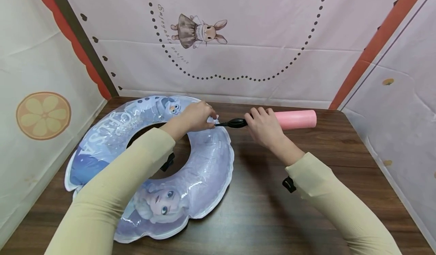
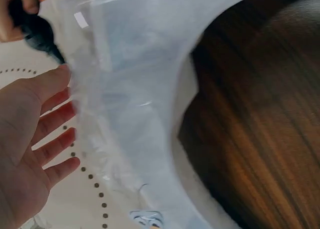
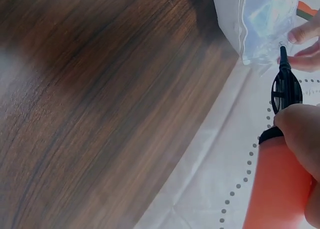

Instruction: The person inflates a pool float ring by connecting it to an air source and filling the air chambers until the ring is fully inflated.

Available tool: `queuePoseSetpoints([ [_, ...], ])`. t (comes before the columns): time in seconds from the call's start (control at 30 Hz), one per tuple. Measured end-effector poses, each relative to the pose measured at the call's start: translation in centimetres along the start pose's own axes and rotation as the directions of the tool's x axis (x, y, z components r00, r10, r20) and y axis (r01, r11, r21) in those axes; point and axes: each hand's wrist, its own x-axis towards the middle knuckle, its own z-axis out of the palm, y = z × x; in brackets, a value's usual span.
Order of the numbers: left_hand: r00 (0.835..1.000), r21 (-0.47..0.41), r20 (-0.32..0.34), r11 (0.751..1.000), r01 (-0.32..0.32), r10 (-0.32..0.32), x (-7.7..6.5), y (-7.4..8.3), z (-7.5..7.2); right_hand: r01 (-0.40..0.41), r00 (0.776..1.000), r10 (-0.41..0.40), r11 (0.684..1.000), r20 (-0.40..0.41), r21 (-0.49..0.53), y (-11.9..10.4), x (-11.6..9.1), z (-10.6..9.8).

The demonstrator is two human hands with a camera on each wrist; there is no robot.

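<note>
An inflated clear and lilac swim ring with cartoon prints lies on the left of the table. At its far right edge my left hand pinches the ring's clear valve; its thumb and fingers lie on either side in the right wrist view. My right hand grips a pink hand pump near its black end. The pump lies sideways, and its black nozzle points left with the tip at the valve. Whether the tip is inside the valve I cannot tell.
The dark wooden table shows through the ring's hole and to the right. A fabric backdrop with a printed rabbit stands along the far edge, and fabric sides rise at left and right.
</note>
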Motion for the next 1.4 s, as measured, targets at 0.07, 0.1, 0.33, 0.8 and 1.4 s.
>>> queuePoseSetpoints([
  [0.07, 1.0, 0.022, -0.013, 1.0, -0.01, 0.011, 0.1, 0.0, 0.4, 0.01, 1.0, -0.011, 1.0, -0.027, -0.019, 0.1, 0.0, 0.0],
  [0.1, 1.0, 0.027, -0.025, 1.0, -0.015, 0.016, 0.1, 0.0, 0.6, 0.016, 0.999, -0.017, 0.999, -0.043, -0.029, 0.2, 0.0, 0.0],
  [0.33, 0.993, 0.069, -0.1, 0.996, -0.06, 0.067, 0.1, 0.1, 1.5, 0.049, 0.983, -0.063, 0.995, -0.17, -0.081, 0.3, -0.3, 0.1],
  [0.8, 0.967, 0.161, -0.183, 0.976, -0.146, 0.175, 1.0, 1.2, 1.8, -0.093, 0.983, 0.058, 0.975, 0.174, 0.201, 1.6, -2.2, 0.1],
  [1.4, 0.957, 0.209, -0.224, 0.968, -0.138, 0.185, 1.5, 2.1, 2.0, -0.111, 0.958, -0.02, 0.895, 0.287, 0.432, 2.5, -3.2, 0.7],
])
